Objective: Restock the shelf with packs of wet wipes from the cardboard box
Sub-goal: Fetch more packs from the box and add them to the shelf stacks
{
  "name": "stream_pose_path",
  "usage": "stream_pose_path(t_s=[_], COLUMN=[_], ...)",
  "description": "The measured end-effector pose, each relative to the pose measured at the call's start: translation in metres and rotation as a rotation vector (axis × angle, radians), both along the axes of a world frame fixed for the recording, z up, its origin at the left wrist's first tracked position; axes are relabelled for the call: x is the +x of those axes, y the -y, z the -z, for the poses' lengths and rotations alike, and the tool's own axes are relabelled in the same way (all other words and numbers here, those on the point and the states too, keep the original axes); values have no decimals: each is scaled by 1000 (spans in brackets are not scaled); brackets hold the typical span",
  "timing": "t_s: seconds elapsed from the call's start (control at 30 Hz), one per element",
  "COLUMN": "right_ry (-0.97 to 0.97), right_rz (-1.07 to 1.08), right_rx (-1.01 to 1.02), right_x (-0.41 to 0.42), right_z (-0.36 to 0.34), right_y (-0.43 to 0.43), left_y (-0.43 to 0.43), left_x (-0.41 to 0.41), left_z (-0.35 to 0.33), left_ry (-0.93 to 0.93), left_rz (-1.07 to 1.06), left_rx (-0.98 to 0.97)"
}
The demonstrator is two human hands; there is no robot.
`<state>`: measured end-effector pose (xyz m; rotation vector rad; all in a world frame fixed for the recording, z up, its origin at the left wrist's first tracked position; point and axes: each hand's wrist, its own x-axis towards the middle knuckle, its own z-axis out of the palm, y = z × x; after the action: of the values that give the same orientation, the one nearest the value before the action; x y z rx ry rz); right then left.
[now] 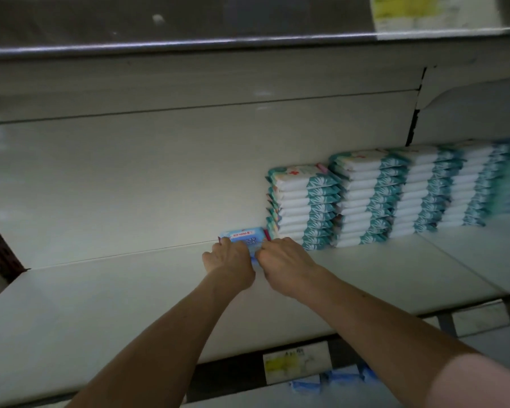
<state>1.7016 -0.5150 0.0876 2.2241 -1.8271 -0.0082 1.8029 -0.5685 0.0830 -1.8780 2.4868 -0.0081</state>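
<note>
A blue pack of wet wipes [246,236] lies at the back of the white shelf [100,304], against the rear wall. My left hand [228,262] grips its left end and my right hand [283,262] grips its right end, fingers curled over the pack. A second blue pack shows between my hands, mostly hidden. Right beside it stand several tall stacks of teal and white wipe packs [304,206]. The cardboard box is out of view.
More teal stacks [424,189] run along the back wall to the right. A price label [296,363] hangs on the shelf's front rail, with blue packs [333,379] on the shelf below. The upper shelf edge [189,45] overhangs above.
</note>
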Motion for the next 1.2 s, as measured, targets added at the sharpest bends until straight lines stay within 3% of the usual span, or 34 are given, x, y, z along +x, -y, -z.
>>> stream_pose_path(t_s=[0.63,0.93,1.2], right_ry=[80,133,108], right_rz=[211,471,686], right_rx=[34,202,147], right_x=[-105,-143,-146], right_z=[-1,9,18], right_y=[-151,-216,-296], left_y=[-134,-200,-251], left_x=[-111,-143,-166], left_z=[-9,1,10], left_ry=[35,1,70], left_rz=[266,410,593], left_rx=[68,106,167])
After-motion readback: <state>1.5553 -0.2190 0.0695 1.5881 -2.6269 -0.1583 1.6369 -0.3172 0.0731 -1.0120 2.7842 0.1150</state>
